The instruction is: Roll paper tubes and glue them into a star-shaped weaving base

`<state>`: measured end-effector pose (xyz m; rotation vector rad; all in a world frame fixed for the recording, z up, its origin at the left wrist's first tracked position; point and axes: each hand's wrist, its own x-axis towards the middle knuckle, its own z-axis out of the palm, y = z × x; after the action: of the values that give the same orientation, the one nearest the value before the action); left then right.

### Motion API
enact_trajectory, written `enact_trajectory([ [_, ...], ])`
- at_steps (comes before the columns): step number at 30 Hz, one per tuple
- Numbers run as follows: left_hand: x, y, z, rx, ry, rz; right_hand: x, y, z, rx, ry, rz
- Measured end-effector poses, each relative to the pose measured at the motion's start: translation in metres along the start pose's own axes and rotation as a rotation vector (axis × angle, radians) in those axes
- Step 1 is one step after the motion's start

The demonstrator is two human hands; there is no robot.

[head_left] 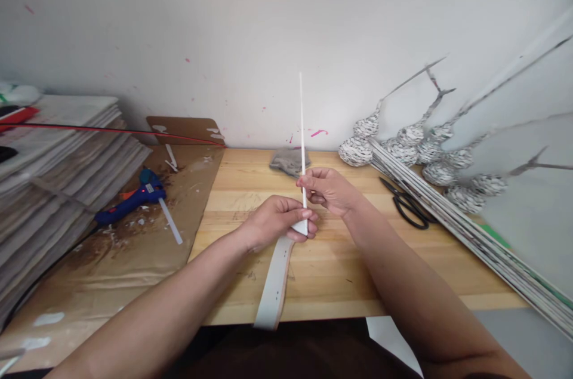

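**Here, a slim white stick (302,134) is held nearly upright in the view by two hands**

The stick's lower end, where a small flat white part is seen, is clamped between the thumb and fingers of the left hand (280,221). Just above, the shaft is pinched by the fingertips of the right hand (329,191). Both hands are held over the wooden tabletop (331,283).

On the near side of the stick, a pale strip (273,283) is laid toward the table edge; whether it is touched by the left hand cannot be told. Beyond the stick, a grey cloth (282,159) is seen. To the right of the stick, black scissors (409,206), a bundle of thin tubes (447,221) and woven bulb-shaped pieces (356,152) are placed. To its left, a blue glue gun (129,203) is rested on brown cardboard (156,274), beside a tall stack of sheets (67,158).
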<state>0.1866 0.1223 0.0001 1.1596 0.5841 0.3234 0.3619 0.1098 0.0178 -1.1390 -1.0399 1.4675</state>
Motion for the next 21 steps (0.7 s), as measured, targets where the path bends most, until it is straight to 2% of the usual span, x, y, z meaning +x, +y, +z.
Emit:
enact_trajectory([
  [2, 0.0005, -0.0003, -0.0001, -0.001, 0.000, 0.006, 0.0000, -0.0005, -0.0004, 0.008, 0.011, -0.007],
  [6, 0.0015, -0.0007, -0.0017, 0.007, 0.005, 0.023, -0.0005, -0.0021, -0.0013, -0.074, -0.074, -0.010],
  [10, 0.0015, -0.0003, -0.0034, 0.078, 0.017, 0.024, -0.0010, -0.0024, -0.0004, -0.105, 0.005, -0.077],
  [15, 0.0004, 0.0006, -0.0023, 0.059, 0.031, 0.017, -0.0015, -0.0030, 0.0004, -0.134, -0.077, -0.046],
  [19, 0.0001, 0.0018, -0.0004, 0.040, 0.025, 0.002, -0.0010, -0.0025, 0.0013, -0.047, 0.050, -0.061],
  [21, 0.0003, 0.0023, -0.0003, 0.026, 0.036, 0.008, -0.0011, -0.0023, 0.0005, -0.033, 0.028, -0.055],
])
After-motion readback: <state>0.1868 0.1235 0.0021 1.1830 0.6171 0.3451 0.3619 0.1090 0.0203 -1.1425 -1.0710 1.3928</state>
